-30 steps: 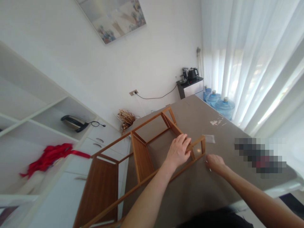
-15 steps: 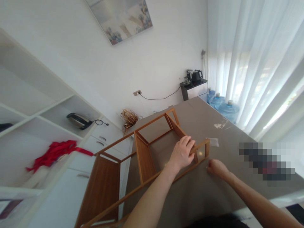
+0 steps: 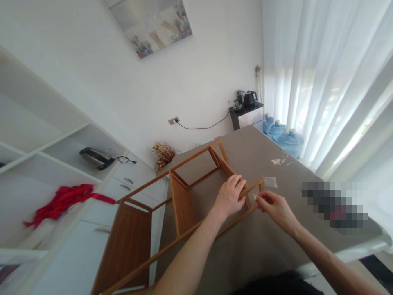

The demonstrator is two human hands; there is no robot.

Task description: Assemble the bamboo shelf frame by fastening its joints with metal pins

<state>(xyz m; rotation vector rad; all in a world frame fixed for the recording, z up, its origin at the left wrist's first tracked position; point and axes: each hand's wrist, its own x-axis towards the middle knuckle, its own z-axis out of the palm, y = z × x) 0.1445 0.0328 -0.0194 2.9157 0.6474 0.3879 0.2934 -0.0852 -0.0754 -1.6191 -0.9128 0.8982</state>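
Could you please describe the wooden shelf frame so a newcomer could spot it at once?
Start from the big grey-brown table by the white curtains. Across its left part is the wooden shelf frame, with the left hand on one end. Unlike the small pale packet near that end, it is long, brown and open-sided.

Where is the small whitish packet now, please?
The packet lies right of centre in the head view, on the grey table, just beyond the right hand, beside the wooden rack.
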